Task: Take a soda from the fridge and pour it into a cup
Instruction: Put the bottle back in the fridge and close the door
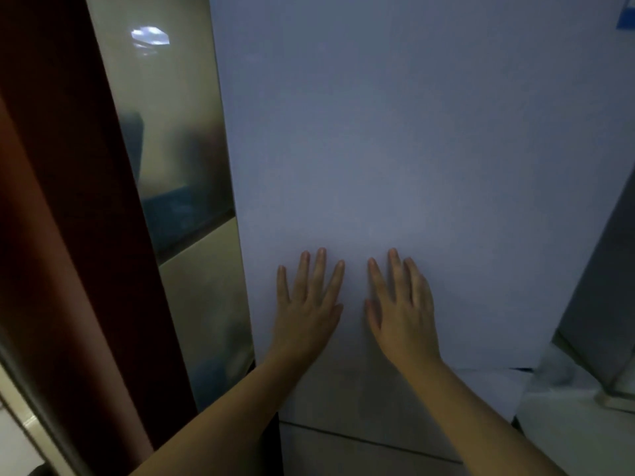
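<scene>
Two flat palms, left hand (307, 309) and right hand (400, 312), press one fridge door (395, 132).

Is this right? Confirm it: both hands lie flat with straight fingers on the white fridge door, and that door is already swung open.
One thing is wrong: the fridge door is shut, not swung open. The head view shows its flat white front facing the camera, with no interior in sight. The rest holds: the left hand and the right hand lie flat on it, fingers straight.

Left hand (305, 310) beside right hand (400, 312), both flat on fridge door (412, 132).
</scene>
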